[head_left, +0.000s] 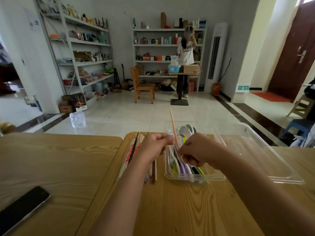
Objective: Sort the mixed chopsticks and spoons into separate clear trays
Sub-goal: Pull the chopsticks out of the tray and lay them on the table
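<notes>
Phone [22, 206] bottom-L, L hand [156, 144] pinching chopstick [172, 120], tip above spoon tray [194, 178] rim

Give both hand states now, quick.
Left hand: pinching the wooden chopstick.
Right hand: curled among the spoons; grip cannot be told.

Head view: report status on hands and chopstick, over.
Left hand pinches raised chopstick over spoon tray. Right hand curled among spoons, grip unclear. Path to chopstick pile at left looks open.
</notes>
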